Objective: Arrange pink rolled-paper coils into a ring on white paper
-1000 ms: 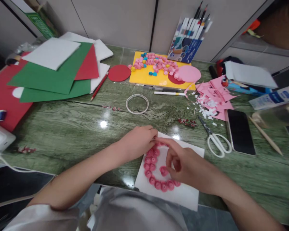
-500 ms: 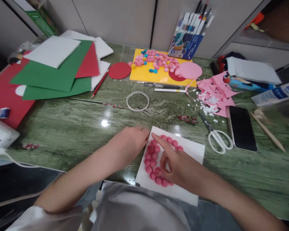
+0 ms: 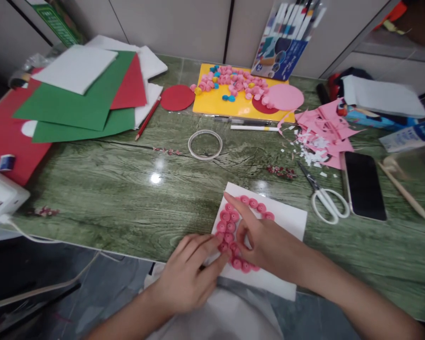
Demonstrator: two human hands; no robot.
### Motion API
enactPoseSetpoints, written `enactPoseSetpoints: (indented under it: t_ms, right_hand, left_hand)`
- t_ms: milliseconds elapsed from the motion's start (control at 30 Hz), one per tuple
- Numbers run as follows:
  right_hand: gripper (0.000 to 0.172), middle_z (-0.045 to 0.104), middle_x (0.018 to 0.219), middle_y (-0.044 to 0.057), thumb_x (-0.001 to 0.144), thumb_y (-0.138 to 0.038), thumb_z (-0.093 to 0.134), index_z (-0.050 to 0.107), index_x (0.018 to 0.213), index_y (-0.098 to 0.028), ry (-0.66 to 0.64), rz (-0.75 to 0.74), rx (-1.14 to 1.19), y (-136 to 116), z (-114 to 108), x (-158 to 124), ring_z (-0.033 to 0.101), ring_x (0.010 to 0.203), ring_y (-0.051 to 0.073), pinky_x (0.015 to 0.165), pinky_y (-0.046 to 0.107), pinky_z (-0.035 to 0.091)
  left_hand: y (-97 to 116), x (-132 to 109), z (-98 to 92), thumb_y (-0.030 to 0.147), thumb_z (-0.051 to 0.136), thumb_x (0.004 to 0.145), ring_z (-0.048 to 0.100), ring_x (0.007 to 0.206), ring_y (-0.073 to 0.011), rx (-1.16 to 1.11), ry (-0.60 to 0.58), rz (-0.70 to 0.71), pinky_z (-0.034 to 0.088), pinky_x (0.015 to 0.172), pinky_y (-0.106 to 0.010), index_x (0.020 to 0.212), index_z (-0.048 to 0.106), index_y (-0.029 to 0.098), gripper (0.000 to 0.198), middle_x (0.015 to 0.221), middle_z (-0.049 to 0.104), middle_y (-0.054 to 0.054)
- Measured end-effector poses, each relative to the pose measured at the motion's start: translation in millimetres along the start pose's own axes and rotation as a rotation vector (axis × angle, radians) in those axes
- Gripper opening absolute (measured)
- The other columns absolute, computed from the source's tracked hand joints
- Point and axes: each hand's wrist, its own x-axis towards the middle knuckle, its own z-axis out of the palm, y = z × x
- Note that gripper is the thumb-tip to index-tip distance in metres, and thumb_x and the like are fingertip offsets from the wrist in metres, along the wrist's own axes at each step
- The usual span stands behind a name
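A white square card (image 3: 283, 222) lies at the table's near edge with pink rolled-paper coils (image 3: 225, 216) set on it in a curve, two rows deep on the left. My left hand (image 3: 189, 271) rests at the card's lower left, fingers apart, its fingertips touching the coils there. Over the card's middle is my right hand (image 3: 269, 241), index finger stretched toward the top left corner. Its thumb and a bent finger close in a ring, with a pink coil (image 3: 234, 248) at their tips. This hand hides part of the curve's right side.
White-handled scissors (image 3: 329, 203) and a phone (image 3: 364, 186) lie right of the card. Beyond are a tape roll (image 3: 205, 145), a white pen (image 3: 251, 128), pink paper scraps (image 3: 326, 125) and a yellow sheet (image 3: 212, 104) bearing many small coils. Coloured paper (image 3: 71, 106) is stacked at left.
My left hand has come down and toward me from the card's top left corner to the coils at its lower left. The right hand keeps nearly the same pose over the card.
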Motion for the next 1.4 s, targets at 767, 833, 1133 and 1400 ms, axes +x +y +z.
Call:
enactPoseSetpoints:
  t_ms: [767,833,1133,1400]
  right_hand:
    - [0.086,0.062,0.067,-0.005,0.074,-0.014,0.053,0.002,0.14,-0.032,0.019,-0.01,0.015,3.1,1.7,4.3,0.055,0.059,0.012,0.056,0.024,0.04]
    - [0.085,0.061,0.067,-0.005,0.074,-0.014,0.053,0.002,0.141,-0.031,0.026,-0.014,0.029,2.8,1.2,4.4,0.055,0.059,0.012,0.057,0.024,0.041]
    - [0.082,0.062,0.07,-0.005,0.076,-0.013,0.052,0.006,0.14,-0.032,0.039,-0.037,0.121,2.9,-0.5,3.1,0.056,0.061,0.01,0.057,0.023,0.043]
    - [0.079,0.06,0.07,-0.003,0.079,-0.021,0.053,0.003,0.139,-0.035,0.218,-0.005,0.518,3.5,-39.6,-5.6,0.051,0.049,0.01,0.044,0.023,0.043]
  left_hand:
    - [0.3,1.9,8.7,0.014,0.045,0.077,0.048,0.104,-0.0254,0.1,0.003,0.003,0.039,0.084,-0.041,0.114,0.057,0.016,0.038,0.11,0.058,-0.012]
    - [0.1,1.9,9.0,0.017,0.045,0.077,0.049,0.104,-0.0253,0.109,0.002,0.006,0.038,0.084,-0.041,0.113,0.057,0.018,0.038,0.11,0.058,-0.012]
    - [3.7,1.3,10.1,0.025,0.048,0.078,0.047,0.106,-0.0258,0.176,-0.024,-0.05,0.031,0.085,-0.042,0.121,0.053,0.024,0.043,0.114,0.058,-0.008]
    - [8.4,6.3,0.2,0.026,0.049,0.081,0.041,0.115,-0.0246,0.318,-0.119,0.038,0.028,0.091,-0.04,0.121,0.052,0.022,0.04,0.118,0.057,-0.006]
